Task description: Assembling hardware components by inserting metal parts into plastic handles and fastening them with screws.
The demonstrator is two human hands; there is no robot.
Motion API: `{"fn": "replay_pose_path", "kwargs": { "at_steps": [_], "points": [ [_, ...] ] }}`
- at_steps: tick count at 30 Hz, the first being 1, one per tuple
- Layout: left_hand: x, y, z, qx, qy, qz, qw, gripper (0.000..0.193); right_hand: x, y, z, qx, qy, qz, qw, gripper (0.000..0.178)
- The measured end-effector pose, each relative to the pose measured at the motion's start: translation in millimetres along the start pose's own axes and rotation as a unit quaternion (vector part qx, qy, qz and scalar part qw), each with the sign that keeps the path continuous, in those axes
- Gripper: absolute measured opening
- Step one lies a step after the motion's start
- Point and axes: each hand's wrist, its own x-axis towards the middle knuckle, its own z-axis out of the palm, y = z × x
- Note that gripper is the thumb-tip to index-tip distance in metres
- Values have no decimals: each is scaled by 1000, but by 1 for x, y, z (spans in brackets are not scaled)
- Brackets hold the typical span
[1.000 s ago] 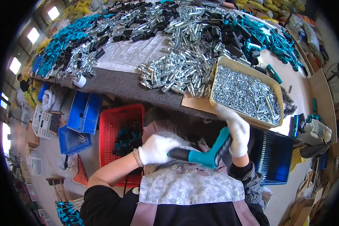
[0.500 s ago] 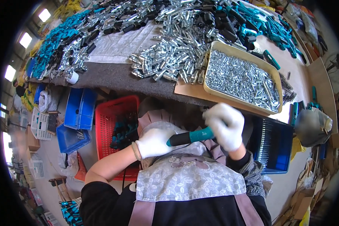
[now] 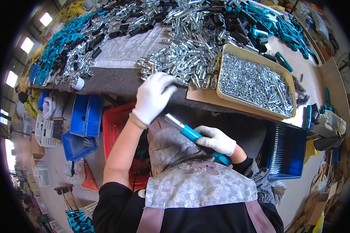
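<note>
My right hand (image 3: 218,140), in a white glove, is wrapped round a teal tube-shaped handle (image 3: 190,133) in front of my apron. A bare silver metal tube (image 3: 174,120) sticks out of the handle's upper left end, and a teal end shows below the hand. My left hand (image 3: 154,95), also gloved, is raised at the table's front edge, just below the heap of silver metal fittings (image 3: 171,58). Its thumb stands apart from the fingers, and nothing shows in it. The fingertips are slightly blurred near the closest fittings.
A cream tray (image 3: 256,104) full of small silver parts stands on the table to the right. Black sleeves and teal handles (image 3: 284,33) lie heaped behind. Below the table are a red basket (image 3: 109,136), blue bins (image 3: 76,143) at left and a dark blue crate (image 3: 289,155) at right.
My left hand has let go of the handle's black end and moved up to the table edge. My right hand has lowered with the handle, whose silver tube now shows.
</note>
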Motion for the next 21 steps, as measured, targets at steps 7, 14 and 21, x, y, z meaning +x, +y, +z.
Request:
{"fn": "replay_pose_path", "kwargs": {
  "at_steps": [7,14,21],
  "points": [
    [8,-21,19,188,-115,-83,972,26,-8,-1,5,63,70,-107,990,56],
    [9,-16,7,85,-151,-212,962,21,-10,-23,7,-38,151,-101,983,57],
    [-40,43,-6,-458,-88,-266,844,34,-7,-9,14,-319,274,-226,879,57]
  ]
}}
